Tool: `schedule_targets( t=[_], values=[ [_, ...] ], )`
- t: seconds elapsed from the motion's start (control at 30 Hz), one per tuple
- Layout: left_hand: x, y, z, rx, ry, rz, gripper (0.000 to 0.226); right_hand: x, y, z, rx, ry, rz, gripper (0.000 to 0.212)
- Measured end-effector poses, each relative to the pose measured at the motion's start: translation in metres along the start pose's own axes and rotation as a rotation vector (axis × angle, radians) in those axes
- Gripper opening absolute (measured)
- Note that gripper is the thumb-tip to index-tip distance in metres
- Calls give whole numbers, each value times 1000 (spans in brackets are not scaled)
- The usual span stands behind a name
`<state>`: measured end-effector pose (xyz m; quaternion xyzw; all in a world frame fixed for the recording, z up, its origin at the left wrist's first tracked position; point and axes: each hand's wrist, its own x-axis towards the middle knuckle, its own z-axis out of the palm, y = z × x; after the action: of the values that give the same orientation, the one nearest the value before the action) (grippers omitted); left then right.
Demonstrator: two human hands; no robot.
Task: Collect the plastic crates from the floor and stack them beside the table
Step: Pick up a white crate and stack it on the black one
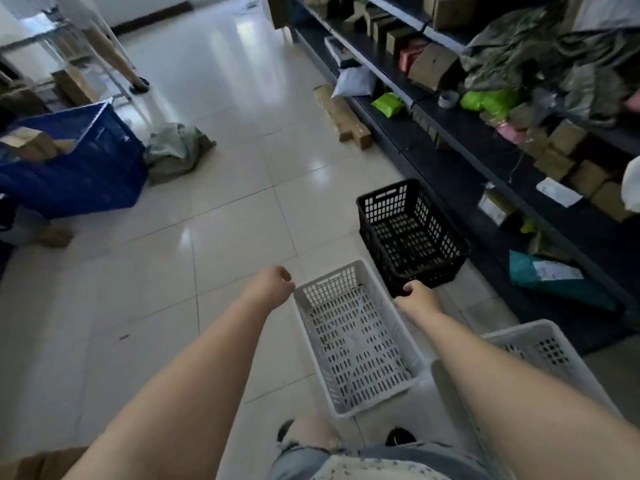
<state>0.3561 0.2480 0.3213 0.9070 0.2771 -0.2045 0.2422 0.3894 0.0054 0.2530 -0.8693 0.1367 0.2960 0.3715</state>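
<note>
White slotted plastic crate (pixel 356 337) sitting on the pale tiled floor (pixel 138 306) right in front, black slotted plastic crate (pixel 412 233) just beyond it against the dark metal shelving (pixel 519 174), second white crate (pixel 540 355) off to the right. Left hand (pixel 272 285) curled at the near crate's far-left corner, right hand (pixel 417 294) curled at its far-right rim, but can't tell if either has actually got hold. Probably best grabbing both long rims evenly, lifting level, nesting into the next crate. Blue plastic bin (pixel 86 168) way off left.

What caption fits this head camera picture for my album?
Both hands reach toward a white crate on the floor, a black crate beyond it.
</note>
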Motion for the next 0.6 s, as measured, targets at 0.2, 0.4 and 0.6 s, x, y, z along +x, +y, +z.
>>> schedule_targets(
  t=[0.2, 0.4, 0.6],
  values=[
    [124, 56, 1, 159, -175, 189, 37, 43, 0, 6, 215, 133, 276, 45],
    [206, 110, 19, 386, -408, 426, 45, 38, 14, 48, 551, 327, 600, 43],
    [253, 119, 57, 504, -516, 561, 44, 28, 31, 99, 625, 417, 861, 57]
  ],
)
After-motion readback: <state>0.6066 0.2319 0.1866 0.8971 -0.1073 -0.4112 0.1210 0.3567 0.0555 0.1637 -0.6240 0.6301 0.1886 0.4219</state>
